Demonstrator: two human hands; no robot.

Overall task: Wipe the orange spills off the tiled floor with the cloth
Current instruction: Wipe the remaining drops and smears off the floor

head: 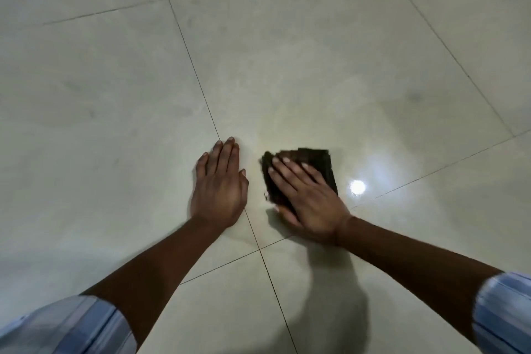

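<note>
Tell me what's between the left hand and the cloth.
Only bare tile separates the left hand from the cloth in the head view.

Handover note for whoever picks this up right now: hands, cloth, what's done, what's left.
Left hand: flat on the tiled floor, palm down, holding nothing, lying across a grout line.
Right hand: palm pressed flat on the dark cloth, fingers spread, not gripping it.
Cloth: folded, flat on the floor just right of the left hand, apart from it; a bright light reflection sits to its right.
Done: no orange spill shows on any visible tile.
Left: check under the cloth and outside the view; the frame is blurred, so faint residue cannot be ruled out.
</note>
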